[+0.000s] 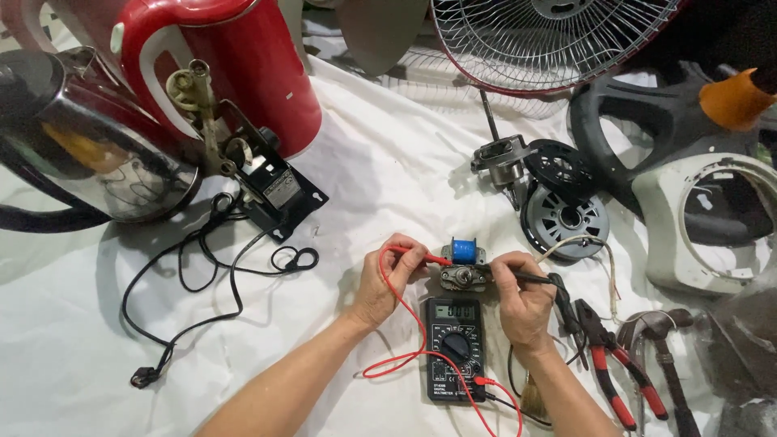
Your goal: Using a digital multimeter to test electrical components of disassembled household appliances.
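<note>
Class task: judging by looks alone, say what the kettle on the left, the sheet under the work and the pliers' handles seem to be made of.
Kettle: apparently polished metal, since its body mirrors the surroundings. Sheet: white woven cloth, matt, creased and folded. Pliers' handles: likely red and black rubber or plastic sleeves, smooth with a dull sheen, over dark metal.

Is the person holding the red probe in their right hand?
No, the red probe is pinched in the left hand; the right hand holds the black probe.

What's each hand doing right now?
Left hand: closed on the red probe.
Right hand: closed on the black probe, at the small motor.
</note>
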